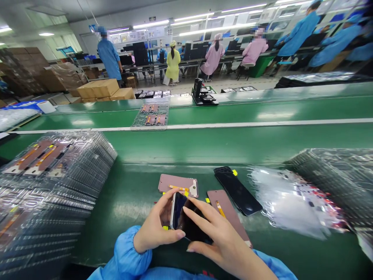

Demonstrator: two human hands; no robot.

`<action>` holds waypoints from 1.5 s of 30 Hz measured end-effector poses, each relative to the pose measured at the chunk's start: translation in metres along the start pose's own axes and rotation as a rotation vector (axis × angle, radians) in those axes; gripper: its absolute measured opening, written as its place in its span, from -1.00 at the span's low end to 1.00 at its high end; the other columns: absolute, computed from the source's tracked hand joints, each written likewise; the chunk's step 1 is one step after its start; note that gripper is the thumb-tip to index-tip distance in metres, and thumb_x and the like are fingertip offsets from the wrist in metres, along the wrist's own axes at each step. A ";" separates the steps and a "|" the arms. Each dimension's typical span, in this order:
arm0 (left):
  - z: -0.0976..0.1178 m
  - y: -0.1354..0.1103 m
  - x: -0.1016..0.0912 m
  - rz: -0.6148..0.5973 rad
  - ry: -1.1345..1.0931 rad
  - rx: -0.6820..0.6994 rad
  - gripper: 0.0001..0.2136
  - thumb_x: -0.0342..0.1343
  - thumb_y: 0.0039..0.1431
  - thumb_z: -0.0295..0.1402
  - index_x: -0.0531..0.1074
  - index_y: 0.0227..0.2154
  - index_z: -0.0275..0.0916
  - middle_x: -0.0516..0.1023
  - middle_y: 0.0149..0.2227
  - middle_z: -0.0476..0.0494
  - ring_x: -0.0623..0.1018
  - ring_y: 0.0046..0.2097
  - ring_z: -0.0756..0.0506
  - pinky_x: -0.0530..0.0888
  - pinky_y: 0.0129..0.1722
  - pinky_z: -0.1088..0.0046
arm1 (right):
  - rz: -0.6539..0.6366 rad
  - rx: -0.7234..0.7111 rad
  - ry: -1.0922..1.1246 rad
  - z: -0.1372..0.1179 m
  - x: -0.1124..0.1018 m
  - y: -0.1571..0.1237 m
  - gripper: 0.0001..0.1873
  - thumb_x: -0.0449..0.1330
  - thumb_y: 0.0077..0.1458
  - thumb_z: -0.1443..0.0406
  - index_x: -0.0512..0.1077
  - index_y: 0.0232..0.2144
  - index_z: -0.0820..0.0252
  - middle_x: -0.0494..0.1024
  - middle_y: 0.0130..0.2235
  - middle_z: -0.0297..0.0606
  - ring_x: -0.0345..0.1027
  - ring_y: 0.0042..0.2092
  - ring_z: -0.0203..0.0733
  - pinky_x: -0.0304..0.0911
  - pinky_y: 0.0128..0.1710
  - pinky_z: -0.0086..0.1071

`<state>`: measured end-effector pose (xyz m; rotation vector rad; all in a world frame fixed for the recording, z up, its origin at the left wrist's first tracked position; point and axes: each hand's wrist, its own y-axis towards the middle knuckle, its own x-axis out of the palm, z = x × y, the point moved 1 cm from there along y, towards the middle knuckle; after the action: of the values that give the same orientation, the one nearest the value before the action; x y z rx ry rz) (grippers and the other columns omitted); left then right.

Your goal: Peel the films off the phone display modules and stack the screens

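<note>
My left hand (159,223) wraps round the silver-edged side of a smartphone (190,222) with a dark screen, tilted above the green work surface. On its other side, my right hand (214,233) has its fingertips on the glass and its thumb at the lower edge. Beyond the phone lies a pinkish-brown screen panel (177,183) with an orange ribbon cable and yellow tabs. A second such panel (230,217) rests partly behind my right hand. Further right are stacked black screen panels (239,191) with a yellow tab.
Clear plastic trays (87,175) are piled high at left, with panels in the top one. Clear film pouches (297,202) and another tray stack (335,171) lie at right. A tray of panels (153,114) and a black fixture (202,95) stand across the belt. Several people work beyond.
</note>
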<state>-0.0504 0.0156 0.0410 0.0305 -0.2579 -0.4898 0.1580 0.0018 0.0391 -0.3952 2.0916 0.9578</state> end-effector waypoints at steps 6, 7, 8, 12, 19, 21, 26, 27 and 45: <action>0.002 -0.001 -0.001 -0.019 0.013 -0.008 -0.21 0.39 -0.02 -0.26 0.17 0.28 0.01 0.32 0.27 -0.26 0.35 0.26 -0.34 0.41 0.15 0.20 | -0.013 -0.006 0.056 -0.002 -0.002 0.001 -0.35 0.17 0.23 0.04 0.24 0.26 0.22 0.32 0.24 0.10 0.21 0.26 0.08 0.32 0.15 -0.09; 0.002 -0.002 -0.002 -0.021 0.011 -0.014 -0.21 0.39 -0.02 -0.26 0.17 0.28 0.01 0.31 0.28 -0.26 0.34 0.27 -0.34 0.40 0.15 0.21 | -0.017 -0.003 0.060 -0.003 -0.002 0.001 -0.35 0.18 0.23 0.05 0.24 0.25 0.22 0.32 0.24 0.09 0.20 0.26 0.09 0.31 0.15 -0.09; 0.002 -0.002 -0.002 -0.023 0.007 -0.019 -0.21 0.39 -0.02 -0.26 0.17 0.28 0.02 0.30 0.28 -0.26 0.33 0.27 -0.34 0.40 0.16 0.21 | -0.023 0.000 0.063 -0.003 -0.002 0.001 -0.36 0.18 0.22 0.05 0.25 0.25 0.22 0.31 0.24 0.09 0.20 0.26 0.09 0.31 0.15 -0.08; 0.002 -0.003 -0.003 -0.027 0.006 -0.016 -0.20 0.40 -0.03 -0.26 0.18 0.28 0.02 0.27 0.30 -0.25 0.31 0.28 -0.33 0.37 0.18 0.21 | -0.046 0.005 0.080 -0.004 -0.004 0.002 -0.37 0.20 0.22 0.07 0.25 0.24 0.23 0.29 0.25 0.09 0.18 0.27 0.09 0.30 0.15 -0.07; 0.004 -0.004 -0.005 -0.046 -0.025 -0.019 -0.19 0.41 -0.06 -0.25 0.19 0.27 0.06 0.26 0.31 -0.22 0.25 0.32 -0.33 0.31 0.23 0.18 | -0.073 -0.009 0.073 -0.007 -0.007 0.009 -0.34 0.24 0.20 0.11 0.22 0.25 0.25 0.26 0.27 0.10 0.13 0.29 0.09 0.28 0.17 -0.04; 0.005 -0.003 -0.004 -0.048 -0.046 -0.013 -0.19 0.42 -0.07 -0.24 0.21 0.26 0.07 0.28 0.31 -0.20 0.25 0.32 -0.32 0.25 0.26 0.18 | -0.087 -0.012 0.052 -0.007 -0.008 0.011 -0.29 0.28 0.15 0.10 0.22 0.25 0.26 0.25 0.28 0.12 0.11 0.30 0.10 0.26 0.18 -0.03; 0.005 -0.001 -0.004 -0.018 -0.098 0.010 -0.19 0.43 -0.11 -0.21 0.24 0.25 0.02 0.30 0.30 -0.22 0.25 0.32 -0.34 0.21 0.29 0.17 | -0.071 -0.049 -0.011 -0.011 -0.009 0.015 -0.17 0.33 0.04 -0.02 0.25 0.22 0.29 0.34 0.22 0.18 0.23 0.23 0.19 0.25 0.14 0.11; 0.005 -0.001 -0.004 -0.017 -0.109 0.006 -0.18 0.44 -0.12 -0.20 0.25 0.25 0.01 0.30 0.30 -0.21 0.24 0.33 -0.34 0.20 0.29 0.17 | -0.055 -0.049 -0.024 -0.012 -0.007 0.015 -0.21 0.32 0.07 0.00 0.25 0.22 0.29 0.36 0.21 0.19 0.26 0.21 0.20 0.25 0.12 0.14; 0.015 0.026 -0.027 0.312 -0.293 -0.274 -0.56 0.00 0.31 -0.08 0.46 -0.02 -0.38 0.65 -0.26 -0.29 0.60 -0.42 -0.10 0.49 -0.57 0.49 | -0.154 0.713 1.189 0.021 0.014 -0.002 -0.57 0.15 0.23 0.00 0.57 -0.35 0.23 0.50 -0.44 -0.32 0.36 -0.39 -0.26 0.32 -0.34 -0.38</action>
<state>-0.0650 0.0518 0.0516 -0.3464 -0.4723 -0.2138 0.1613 0.0167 0.0194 -0.8415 3.1607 -0.3115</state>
